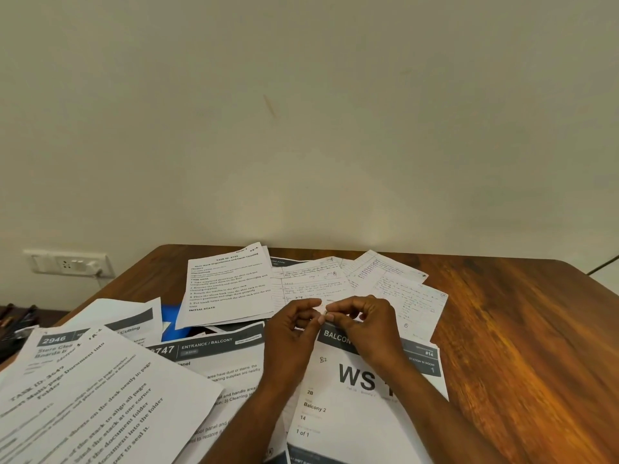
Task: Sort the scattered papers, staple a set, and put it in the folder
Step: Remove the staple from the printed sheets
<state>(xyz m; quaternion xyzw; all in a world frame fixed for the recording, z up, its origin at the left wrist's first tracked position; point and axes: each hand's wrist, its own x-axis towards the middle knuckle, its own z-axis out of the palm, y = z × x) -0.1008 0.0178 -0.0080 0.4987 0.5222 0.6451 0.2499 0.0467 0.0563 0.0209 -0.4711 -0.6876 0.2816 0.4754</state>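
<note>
Pinching something tiny, both hands (326,316) meet above papers (361,390).

Both forearms reach forward from the lower edge of the view and converge, so the two hands meet fingertip to fingertip. The left hand (290,324) has its back turned up, its fingers curled inward and its thumb and forefinger pressed together at the tip. The right hand (363,321) mirrors it, knuckles raised, fingers bent, its forefinger and thumb closing against those of the left. Whatever the fingertips pinch between them is too small to tell.
</note>
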